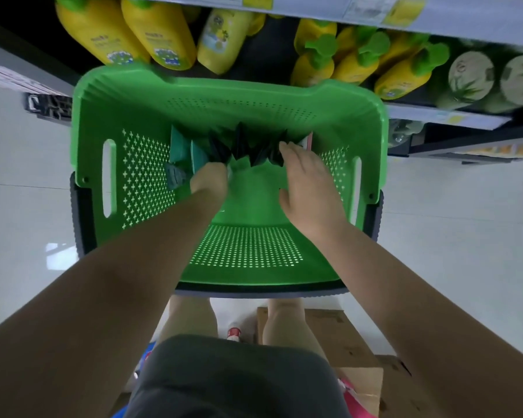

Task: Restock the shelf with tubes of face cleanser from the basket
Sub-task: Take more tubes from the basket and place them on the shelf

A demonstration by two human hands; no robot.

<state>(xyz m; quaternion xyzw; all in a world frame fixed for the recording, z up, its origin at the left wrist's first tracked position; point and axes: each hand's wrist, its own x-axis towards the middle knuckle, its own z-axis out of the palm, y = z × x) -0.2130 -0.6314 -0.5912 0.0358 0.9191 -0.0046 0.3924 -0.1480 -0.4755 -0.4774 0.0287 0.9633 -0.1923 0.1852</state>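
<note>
A green perforated basket point(139, 122) stands on the floor below the shelf. At its far end stand several dark tubes of face cleanser point(248, 149), with teal tubes point(183, 149) to their left. My left hand point(209, 179) reaches down among the tubes, its fingers hidden behind the wrist. My right hand point(305, 182) hovers over the right side of the dark tubes with fingers extended, the fingertips touching their tops. Whether the left hand grips a tube cannot be seen.
A shelf point(447, 116) beyond the basket carries yellow bottles point(160, 34) with green caps and pale round jars point(471, 76). White floor tiles lie on both sides. A cardboard box point(344, 342) sits by my feet.
</note>
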